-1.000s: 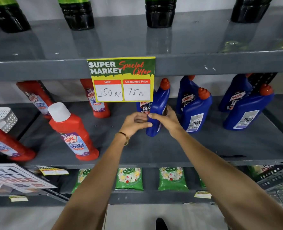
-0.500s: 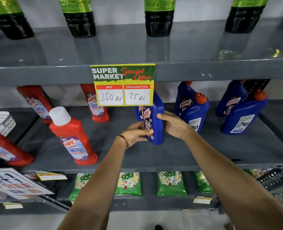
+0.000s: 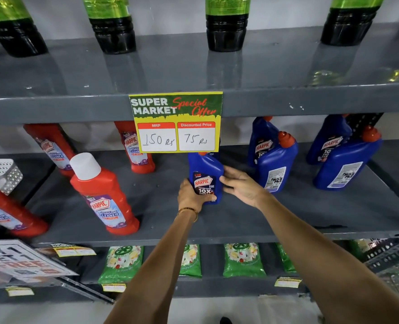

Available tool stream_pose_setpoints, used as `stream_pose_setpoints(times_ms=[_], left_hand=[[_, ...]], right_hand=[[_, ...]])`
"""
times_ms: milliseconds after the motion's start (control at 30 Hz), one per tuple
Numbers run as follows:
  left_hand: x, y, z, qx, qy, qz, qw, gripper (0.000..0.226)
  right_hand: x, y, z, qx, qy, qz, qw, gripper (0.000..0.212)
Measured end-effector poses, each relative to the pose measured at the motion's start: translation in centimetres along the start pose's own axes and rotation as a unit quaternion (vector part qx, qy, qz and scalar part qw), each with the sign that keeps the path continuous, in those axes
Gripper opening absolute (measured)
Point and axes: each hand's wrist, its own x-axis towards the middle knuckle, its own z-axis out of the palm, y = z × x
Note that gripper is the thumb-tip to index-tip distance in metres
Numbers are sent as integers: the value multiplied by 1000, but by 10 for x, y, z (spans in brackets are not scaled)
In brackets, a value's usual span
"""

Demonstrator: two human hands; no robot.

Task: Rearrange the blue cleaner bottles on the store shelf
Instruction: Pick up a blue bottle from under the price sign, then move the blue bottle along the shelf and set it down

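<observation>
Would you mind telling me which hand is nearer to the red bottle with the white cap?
The left hand, which grips the blue bottle from its left side, is nearer the red bottle with the white cap. The right hand is on the blue bottle's far side.

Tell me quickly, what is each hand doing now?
Left hand: closed on the blue cleaner bottle, low on its label.
Right hand: open, fingers resting on the same bottle's side.

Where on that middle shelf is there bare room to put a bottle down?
Bare shelf lies between the white-capped red bottle and the held blue bottle, and along the front right edge. The blue pairs at the right are crowded.
</observation>
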Motion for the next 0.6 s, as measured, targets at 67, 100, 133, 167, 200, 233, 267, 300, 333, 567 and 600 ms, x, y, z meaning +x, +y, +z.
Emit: stream_pose_setpoints(times_ms=[67,100,133,167,200,233,267,300,333,567,600], left_hand=[[0,-2,1,9,2,-7,1000,82],[0,-2,1,9,2,-9,1000,82],[-1,-1,1,9,1,-8,1000,82],[-1,-1,2,7,0,-7,1000,82],[-3,-2,3,4,-1,-7,1000,81],[-4,-3,3,1,0,-8,1000,80],[-7,-6,4,0,1,-11,1000,79],[-10,-7,5,0,3,-14,1000,77],[-13,-10,6,1,5,-17,1000,75],[-40,-17,16,-17,63,-64,996,65],[-46,-16,20,-28,68,-69,995,64]], right_hand=[[-1,1,2,4,3,4,1000,39],[-1,0,3,3,6,7,1000,39],[-2,-1,4,-3,11,9,1000,38],[-2,-2,5,-13,17,9,1000,38],[-3,-2,5,-26,26,8,999,37],[-3,-3,5,-39,37,8,999,37],[-4,-2,4,-50,55,10,997,38],[-6,-2,2,-60,80,15,995,41],[-10,-1,1,-65,113,21,991,45],[-48,23,-28,-108,374,52,920,31],[-55,26,-34,-120,407,60,903,31]])
